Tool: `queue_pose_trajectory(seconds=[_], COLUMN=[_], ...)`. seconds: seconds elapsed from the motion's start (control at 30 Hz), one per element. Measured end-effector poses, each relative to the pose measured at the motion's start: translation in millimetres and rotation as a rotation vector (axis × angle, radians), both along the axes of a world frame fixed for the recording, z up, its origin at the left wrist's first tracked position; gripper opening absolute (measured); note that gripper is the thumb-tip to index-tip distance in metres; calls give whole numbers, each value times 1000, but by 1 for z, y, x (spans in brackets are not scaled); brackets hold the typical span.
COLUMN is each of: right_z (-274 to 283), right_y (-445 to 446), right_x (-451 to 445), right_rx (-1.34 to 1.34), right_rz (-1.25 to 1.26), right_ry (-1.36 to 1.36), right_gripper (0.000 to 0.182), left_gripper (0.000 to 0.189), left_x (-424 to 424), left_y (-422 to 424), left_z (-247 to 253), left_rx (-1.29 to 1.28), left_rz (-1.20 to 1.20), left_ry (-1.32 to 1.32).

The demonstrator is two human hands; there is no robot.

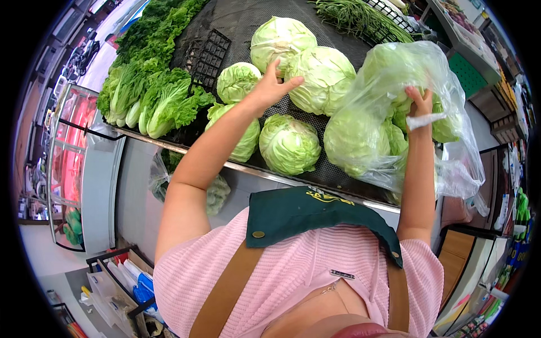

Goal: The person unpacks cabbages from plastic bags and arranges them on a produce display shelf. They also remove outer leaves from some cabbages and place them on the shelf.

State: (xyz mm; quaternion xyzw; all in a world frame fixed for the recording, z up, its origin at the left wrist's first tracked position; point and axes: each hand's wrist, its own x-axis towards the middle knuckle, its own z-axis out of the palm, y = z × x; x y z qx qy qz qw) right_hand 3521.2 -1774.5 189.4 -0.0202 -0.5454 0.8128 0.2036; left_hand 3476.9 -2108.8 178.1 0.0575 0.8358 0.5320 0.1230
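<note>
My left hand (277,86) reaches over the display with its fingers apart, between a large green cabbage (281,40) at the back and another cabbage (323,80) to the right. It holds nothing; whether the fingertips touch the leaves is unclear. My right hand (419,101) is at a large clear plastic bag (456,169), which drapes over pale green heads and partly hides the fingers. Whether they grip anything cannot be told. Whitish material (424,121) lies across the right wrist. Smaller cabbages (290,144) lie near the front edge, and one (239,82) sits below the left forearm's far side.
Leafy lettuce-like greens (165,105) fill the display's left side, beside a black plastic crate piece (211,55). Long thin green vegetables (359,19) lie at the back right. A metal edge (270,174) runs along the front. A glass-fronted case (74,148) stands at left.
</note>
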Motion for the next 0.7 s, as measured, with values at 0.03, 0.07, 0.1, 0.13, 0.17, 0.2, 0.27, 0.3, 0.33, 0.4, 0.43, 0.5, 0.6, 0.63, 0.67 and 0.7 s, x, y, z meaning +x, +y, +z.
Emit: queue_pose_trajectory(seconds=[0.03,0.07,0.1,0.13,0.17,0.2,0.27,0.3,0.33,0.4,0.43,0.5,0.6,0.63,0.67,0.7], right_z=[-3,-5,-9,-12,-15,-17,-19,-18,-17,-12,-10,-6,-5,-6,-8,-11], right_y=[-3,-8,-13,-18,-22,-26,-31,-32,-31,-29,-28,-24,-13,-7,1,9], right_x=[2,5,9,16,23,31,47,54,60,69,73,82,99,106,115,125], right_rx=[9,69,131,117,189,220,316,374,420,664,781,894,1038,892,711,526], right_rz=[-29,-77,-135,-184,-236,-262,-306,-325,-311,-454,-506,-562,-658,-619,-583,-514], right_ry=[46,67,109,113,93,121,108,67,65,72,95,78,15,21,21,15], right_gripper=[68,70,72,78,85,89,95,97,100,103,105,106,105,101,98,95], left_gripper=[100,103,106,109,113,118,119,113,107,100,102,106,110,111,112,113], left_x=[3,5,6,6,5,3,2,2,5,10,14,20,24,23,23,21], left_y=[6,11,14,16,18,19,25,28,31,36,38,41,41,41,39,38], left_z=[-3,-6,-10,-14,-17,-21,-29,-34,-38,-45,-49,-54,-59,-60,-60,-60], left_rx=[193,292,390,489,550,611,715,698,692,632,506,243,184,155,226,299], left_rz=[39,56,71,86,94,99,96,115,120,198,221,283,310,309,310,303], left_ry=[-173,-230,-291,-354,-371,-387,-399,-327,-247,-84,12,162,205,233,138,64])
